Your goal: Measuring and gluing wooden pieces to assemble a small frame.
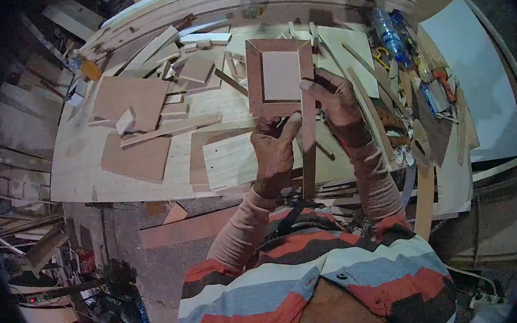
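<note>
A rectangular wooden frame [255, 79] with mitred corners and a pale panel inside is held up over the workbench [74, 159]. My left hand [273, 151] grips its bottom edge, the thumb pointing up toward a long narrow wooden strip [309, 163]. This strip lies along the frame's right side and reaches well below it. My right hand [336, 99] closes around the right side, its thumb over the strip near the frame edge. Some fingers of both hands are hidden. Below the left hand lies a pale square board [229, 161].
Brown panels [133, 101] and several wood offcuts [172, 129] cover the bench's left half. To the right lie a handsaw [396, 130], yellow-handled scissors [380, 58] and a plastic bottle [387, 33]. Another bottle [249, 2] stands at the back. Long boards [183, 5] line the far edge.
</note>
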Tool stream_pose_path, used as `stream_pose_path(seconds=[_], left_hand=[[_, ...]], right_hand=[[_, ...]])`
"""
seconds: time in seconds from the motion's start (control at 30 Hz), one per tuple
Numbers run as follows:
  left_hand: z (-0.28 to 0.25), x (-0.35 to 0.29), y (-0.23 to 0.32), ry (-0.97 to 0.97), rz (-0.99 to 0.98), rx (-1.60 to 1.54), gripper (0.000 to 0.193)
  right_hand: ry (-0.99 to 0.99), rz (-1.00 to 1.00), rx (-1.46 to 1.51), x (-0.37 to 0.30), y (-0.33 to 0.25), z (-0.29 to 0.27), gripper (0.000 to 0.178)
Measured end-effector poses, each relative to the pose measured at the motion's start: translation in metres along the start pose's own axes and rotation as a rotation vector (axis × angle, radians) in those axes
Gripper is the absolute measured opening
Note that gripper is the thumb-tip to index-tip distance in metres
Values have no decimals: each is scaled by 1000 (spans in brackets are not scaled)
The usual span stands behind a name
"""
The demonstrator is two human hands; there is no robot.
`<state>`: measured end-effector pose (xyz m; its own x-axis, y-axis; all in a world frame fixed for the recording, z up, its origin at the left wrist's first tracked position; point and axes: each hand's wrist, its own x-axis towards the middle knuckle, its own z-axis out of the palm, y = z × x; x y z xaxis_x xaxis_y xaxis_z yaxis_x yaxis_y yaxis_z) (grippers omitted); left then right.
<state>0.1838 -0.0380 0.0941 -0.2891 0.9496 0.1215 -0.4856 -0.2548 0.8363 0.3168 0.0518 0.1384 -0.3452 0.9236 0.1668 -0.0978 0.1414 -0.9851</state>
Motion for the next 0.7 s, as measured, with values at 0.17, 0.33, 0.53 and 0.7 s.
stream_pose_path(seconds=[0.17,0.33,0.53,0.7], left_hand=[[0,-1,2,-18,-47,14,18],[-2,1,-5,-73,151,159,20],[2,3,-4,-18,-67,-79,23],[8,1,4,4,-78,33,24]], right_hand=[[4,6,47,-1,1,-2,38],[-9,-12,102,2,7,-3,37],[14,-21,77,-3,3,0,36],[49,-253,-83,-10,10,5,27]])
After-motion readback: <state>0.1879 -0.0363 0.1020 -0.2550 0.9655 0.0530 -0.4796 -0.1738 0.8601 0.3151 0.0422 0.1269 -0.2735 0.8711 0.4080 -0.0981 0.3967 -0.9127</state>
